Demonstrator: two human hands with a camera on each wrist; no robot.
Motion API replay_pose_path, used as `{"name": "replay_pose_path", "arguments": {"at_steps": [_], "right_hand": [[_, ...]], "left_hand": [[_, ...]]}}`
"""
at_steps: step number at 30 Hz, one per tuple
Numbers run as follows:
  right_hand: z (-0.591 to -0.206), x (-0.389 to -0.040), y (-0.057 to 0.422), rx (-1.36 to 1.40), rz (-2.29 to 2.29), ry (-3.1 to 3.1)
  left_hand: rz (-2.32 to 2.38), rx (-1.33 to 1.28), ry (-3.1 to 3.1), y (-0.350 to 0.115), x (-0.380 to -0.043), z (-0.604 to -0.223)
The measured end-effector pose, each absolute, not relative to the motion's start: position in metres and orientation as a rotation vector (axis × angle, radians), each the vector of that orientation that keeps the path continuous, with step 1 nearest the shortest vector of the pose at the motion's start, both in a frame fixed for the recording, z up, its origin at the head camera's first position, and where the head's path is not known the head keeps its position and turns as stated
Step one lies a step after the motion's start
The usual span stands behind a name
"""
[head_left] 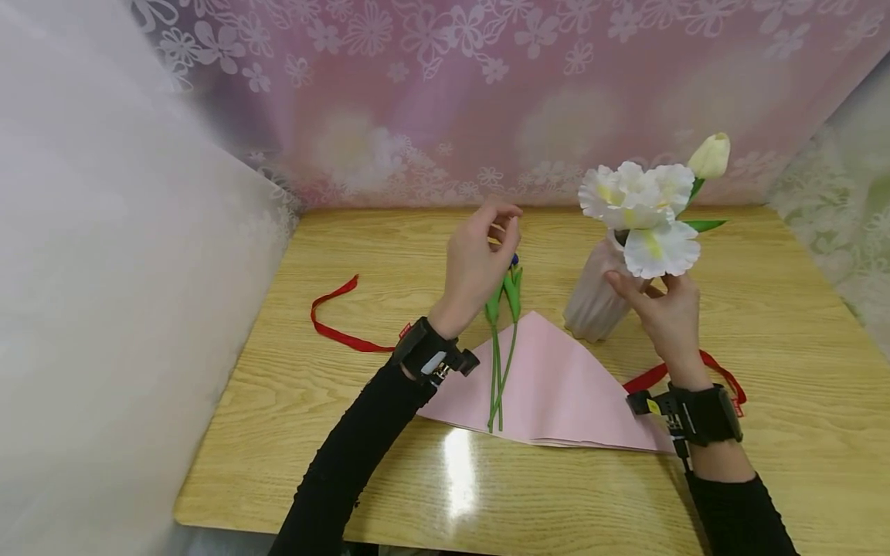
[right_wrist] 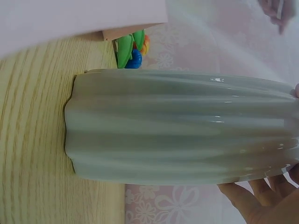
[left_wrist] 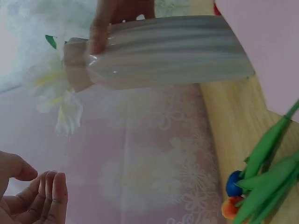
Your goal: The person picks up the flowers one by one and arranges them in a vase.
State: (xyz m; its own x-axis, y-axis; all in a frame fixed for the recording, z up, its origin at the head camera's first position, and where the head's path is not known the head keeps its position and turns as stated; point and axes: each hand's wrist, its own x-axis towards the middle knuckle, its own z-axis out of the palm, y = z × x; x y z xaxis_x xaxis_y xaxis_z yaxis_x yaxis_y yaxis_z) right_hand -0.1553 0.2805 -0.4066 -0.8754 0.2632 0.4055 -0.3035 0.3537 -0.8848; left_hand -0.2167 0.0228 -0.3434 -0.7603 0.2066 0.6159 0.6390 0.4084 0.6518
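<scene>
At the far right of a wood-grain table [head_left: 799, 324], a person's right hand [head_left: 670, 316] grips a pale, fluted vase [head_left: 598, 293] near its neck, the thumb on one side and the fingers curled against the other. The left hand [head_left: 478, 251] hangs in the air above the middle of the table, its fingers loosely bent and a gap left between thumb and fingertips — it holds nothing. In the vase, which rests with its base on the tabletop just beyond the folded pink paper [head_left: 556, 378], are large white blooms [head_left: 643, 208] marked with yellow, a cream bud [head_left: 711, 157] rising to their right. Below the left hand, green stems [head_left: 495, 371] lie across the paper, their leaves pointing toward the far side; the left wrist view shows a blue flower head [left_wrist: 233, 183] and an orange flower head [left_wrist: 230, 208] at their tips, past the paper's edge. Red ribbon [head_left: 341, 336] shows on both sides of the paper — a loose curve to the left, a shorter bend by the right wrist. A pink curtain [head_left: 417, 116] with white floral patterns hangs behind the table.
</scene>
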Motion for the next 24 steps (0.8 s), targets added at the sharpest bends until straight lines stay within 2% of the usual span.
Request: {"name": "replay_pose_path", "arguments": {"at_steps": [15, 24], "right_hand": [[-0.407, -0.155, 0.281, 0.03, 1.552, -2.129], [-0.407, -0.156, 0.281, 0.035, 1.541, -2.135]], "left_hand": [[-0.894, -0.649, -2.696, 0.014, -0.205, -0.412], [-0.776, -0.58, -2.987, 0.012, -0.201, -0.434]]}}
